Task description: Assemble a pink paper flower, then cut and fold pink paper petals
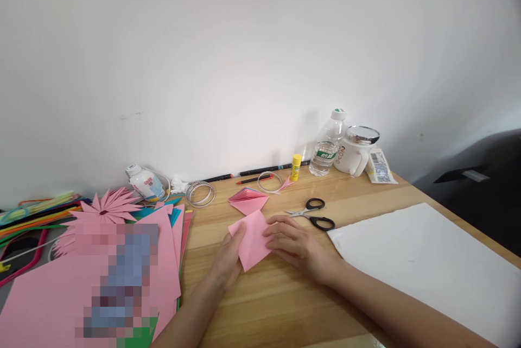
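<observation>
A small pink paper square [253, 242] with a faint crease is held above the wooden table. My left hand [231, 255] grips its left edge, thumb on top and fingers behind it. The bent fingers of my right hand [291, 242] are closed on the right edge of the same square. Just beyond it lies a stack of folded pink paper [247, 201]. Black-handled scissors [315, 214] rest on the table to the right, behind my right hand.
Pink sheets [40, 293] and a pink paper flower [105, 211] cover the left. Along the wall stand a white bottle [148, 182], a glue stick [296, 168], a water bottle [325, 147] and a mug [352, 155]. A white sheet [423, 261] lies right.
</observation>
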`<control>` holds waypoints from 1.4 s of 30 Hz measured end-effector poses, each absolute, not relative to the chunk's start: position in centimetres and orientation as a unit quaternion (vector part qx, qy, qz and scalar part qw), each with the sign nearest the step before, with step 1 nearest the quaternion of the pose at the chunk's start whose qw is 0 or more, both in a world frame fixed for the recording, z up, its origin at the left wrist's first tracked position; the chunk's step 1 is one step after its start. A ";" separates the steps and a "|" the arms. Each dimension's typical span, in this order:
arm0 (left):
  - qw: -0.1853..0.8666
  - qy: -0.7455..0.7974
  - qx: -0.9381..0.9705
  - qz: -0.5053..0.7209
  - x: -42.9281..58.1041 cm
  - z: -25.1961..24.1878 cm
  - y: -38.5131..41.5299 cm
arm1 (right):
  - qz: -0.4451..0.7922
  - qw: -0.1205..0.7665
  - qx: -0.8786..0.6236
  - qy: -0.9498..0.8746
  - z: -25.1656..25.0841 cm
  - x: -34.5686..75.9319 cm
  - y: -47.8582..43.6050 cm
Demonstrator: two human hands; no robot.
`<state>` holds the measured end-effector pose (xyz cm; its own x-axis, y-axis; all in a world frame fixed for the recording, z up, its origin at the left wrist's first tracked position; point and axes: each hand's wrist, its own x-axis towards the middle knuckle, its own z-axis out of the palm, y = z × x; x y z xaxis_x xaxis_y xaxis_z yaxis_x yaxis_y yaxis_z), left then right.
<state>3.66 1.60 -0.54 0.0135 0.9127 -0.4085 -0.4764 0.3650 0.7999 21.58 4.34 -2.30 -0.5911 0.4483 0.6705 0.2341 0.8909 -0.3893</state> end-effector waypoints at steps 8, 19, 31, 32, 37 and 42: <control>0.680 0.435 0.271 0.525 3.0 -0.1 1.9 | 0.184 0.476 -0.218 -0.832 -3.4 21.4 4.5; 0.716 0.354 0.331 0.502 3.3 -0.2 1.7 | 0.278 0.444 -0.311 -0.793 -2.3 21.5 4.3; 0.644 0.422 0.454 0.449 3.1 -1.2 1.6 | 0.342 0.407 -0.365 -0.765 -2.9 21.4 4.5; 0.642 0.425 0.455 0.447 3.1 -1.2 1.6 | 0.341 0.406 -0.363 -0.766 -2.9 21.4 4.5; 0.630 0.452 0.449 0.444 3.2 -1.2 1.6 | 0.344 0.414 -0.358 -0.763 -2.6 21.4 4.5; 0.617 0.506 0.431 0.422 3.1 -1.3 1.6 | 0.368 0.399 -0.375 -0.751 -3.2 21.3 4.3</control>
<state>3.14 1.57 -1.34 0.1324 0.9565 -0.2601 -0.0839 0.2723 0.9585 21.31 4.29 -3.16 -0.3997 0.8573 0.3245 0.2700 0.4484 -0.8521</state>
